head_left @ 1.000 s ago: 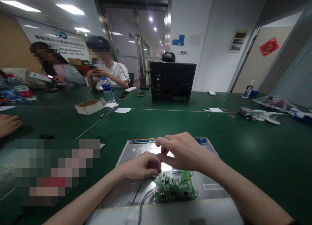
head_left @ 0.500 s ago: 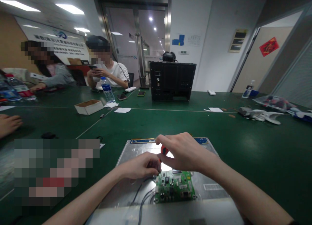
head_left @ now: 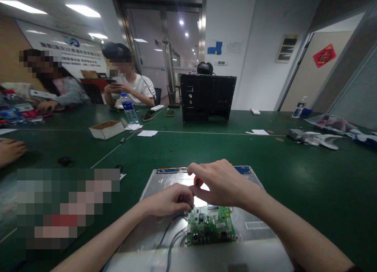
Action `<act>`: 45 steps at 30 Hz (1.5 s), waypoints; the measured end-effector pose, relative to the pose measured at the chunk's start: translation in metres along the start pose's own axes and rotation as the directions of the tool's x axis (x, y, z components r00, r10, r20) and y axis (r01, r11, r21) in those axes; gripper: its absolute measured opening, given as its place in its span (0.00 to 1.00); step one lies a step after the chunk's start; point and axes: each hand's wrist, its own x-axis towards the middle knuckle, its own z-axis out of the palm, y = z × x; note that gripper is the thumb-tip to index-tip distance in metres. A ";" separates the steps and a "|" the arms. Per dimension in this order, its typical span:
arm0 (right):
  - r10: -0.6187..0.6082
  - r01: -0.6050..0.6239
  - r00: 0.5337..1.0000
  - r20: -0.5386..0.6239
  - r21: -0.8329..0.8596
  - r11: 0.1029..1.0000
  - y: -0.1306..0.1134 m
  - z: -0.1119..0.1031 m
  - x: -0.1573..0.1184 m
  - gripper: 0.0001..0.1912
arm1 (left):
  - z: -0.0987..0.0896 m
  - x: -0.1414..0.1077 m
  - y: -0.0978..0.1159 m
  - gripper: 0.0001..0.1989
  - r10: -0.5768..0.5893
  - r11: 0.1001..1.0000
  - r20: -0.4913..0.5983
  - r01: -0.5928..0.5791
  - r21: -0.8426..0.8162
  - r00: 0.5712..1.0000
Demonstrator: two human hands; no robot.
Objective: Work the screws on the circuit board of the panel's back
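A screwdriver with a red and black handle (head_left: 198, 181) stands over the back left corner of a green circuit board (head_left: 210, 226). My right hand (head_left: 225, 183) grips the top of the handle between curled fingers and thumb. Lower down, my left hand (head_left: 175, 199) pinches its orange-red lower part beside the board's corner. The tip is hidden by my left fingers. Beneath lies a silver metal display panel (head_left: 141, 238), with a narrow blue circuit strip (head_left: 244, 170) along its far edge. Dark cables (head_left: 170, 250) run from the board's left side.
A black monitor housing (head_left: 209, 99) stands upright across the green table (head_left: 318, 193). To the left are an open white box (head_left: 106, 130), a water bottle (head_left: 129, 109) and a small black object (head_left: 64, 161). Two people sit at far left; another person's hand (head_left: 11, 152) rests nearer.
Both hands and the screwdriver keep practically the same place. The small black object on the left of the table has shifted slightly to the right.
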 end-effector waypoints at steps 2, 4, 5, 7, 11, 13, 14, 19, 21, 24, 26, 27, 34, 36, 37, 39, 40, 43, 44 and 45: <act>-0.003 0.003 1.000 0.003 0.002 1.000 0.001 0.000 0.000 0.08 | 0.000 0.000 0.000 0.04 0.009 1.000 -0.002 -0.009 -0.009 1.000; -0.003 0.003 1.000 0.003 0.005 1.000 0.001 0.000 0.000 0.08 | 0.000 0.001 0.000 0.04 0.021 1.000 0.000 -0.021 -0.018 1.000; -0.004 0.004 1.000 0.003 0.011 1.000 0.002 0.000 0.000 0.08 | -0.001 0.001 0.000 0.04 0.029 0.999 0.000 -0.029 -0.022 1.000; -0.007 0.007 1.000 0.001 0.033 0.999 0.002 -0.001 -0.001 0.09 | -0.001 0.002 -0.001 0.04 0.048 0.998 0.000 -0.048 -0.037 0.999; -0.016 0.016 1.000 0.005 0.056 0.998 0.001 -0.003 -0.002 0.11 | -0.001 0.003 -0.001 0.03 0.067 0.992 0.005 -0.066 -0.106 0.998; -0.020 0.020 1.000 0.009 0.050 0.999 0.000 -0.004 -0.002 0.12 | 0.000 0.004 0.000 0.02 0.061 0.990 0.009 -0.060 -0.126 0.998; -0.022 0.021 1.000 0.008 0.046 0.999 -0.001 -0.003 -0.001 0.12 | 0.000 0.004 0.000 0.02 0.055 0.990 0.008 -0.054 -0.127 0.998; -0.010 0.010 1.000 -0.012 0.020 1.000 0.000 0.001 0.000 0.10 | -0.001 0.002 0.003 0.05 0.007 0.997 0.003 -0.007 -0.082 1.000; -0.002 0.002 1.000 -0.009 0.008 1.000 0.001 0.002 0.000 0.09 | -0.001 0.001 0.005 0.05 0.001 0.998 -0.004 -0.001 -0.068 1.000; 0.001 -0.001 1.000 0.002 -0.004 1.000 0.002 0.002 0.001 0.09 | -0.001 0.001 0.008 0.05 -0.002 0.999 0.000 0.002 -0.054 1.000; 0.001 -0.001 1.000 0.012 -0.010 1.000 0.003 0.001 0.001 0.10 | -0.002 0.001 0.008 0.05 0.006 0.999 0.000 -0.006 -0.041 1.000; 0.004 -0.004 1.000 0.020 -0.013 1.000 0.003 0.001 0.001 0.11 | -0.003 0.001 0.008 0.05 0.013 0.999 0.001 -0.013 -0.033 1.000; -0.029 0.028 0.999 0.018 0.050 0.998 0.003 -0.005 -0.002 0.08 | -0.002 0.002 -0.001 0.05 0.024 0.998 0.002 -0.024 -0.057 1.000; -0.049 0.048 0.999 0.016 0.056 0.997 0.003 -0.006 -0.002 0.10 | -0.001 0.002 -0.002 0.05 0.022 0.998 0.006 -0.022 -0.064 1.000; -0.054 0.053 0.998 0.020 0.058 0.997 0.002 -0.006 -0.003 0.11 | -0.001 0.002 -0.002 0.05 0.021 0.998 0.009 -0.020 -0.067 1.000; -0.050 0.048 0.998 0.025 0.054 0.997 0.002 -0.005 -0.002 0.11 | -0.001 0.002 -0.002 0.05 0.017 0.997 0.013 -0.016 -0.073 1.000; -0.041 0.040 0.999 0.027 0.048 0.998 0.002 -0.005 -0.002 0.10 | -0.001 0.002 -0.002 0.05 0.016 0.997 0.013 -0.015 -0.074 1.000; -0.013 0.012 0.999 0.034 0.022 1.000 0.001 -0.003 0.000 0.07 | -0.001 0.002 -0.001 0.06 0.019 0.998 0.014 -0.018 -0.062 1.000; -0.006 0.005 0.999 0.038 0.016 1.000 0.001 -0.003 0.000 0.07 | -0.002 0.002 -0.001 0.06 0.023 0.998 0.013 -0.022 -0.053 1.000; -0.003 0.003 0.999 0.043 0.013 1.000 0.001 -0.003 0.000 0.07 | -0.002 0.002 0.000 0.06 0.026 0.999 0.011 -0.026 -0.044 1.000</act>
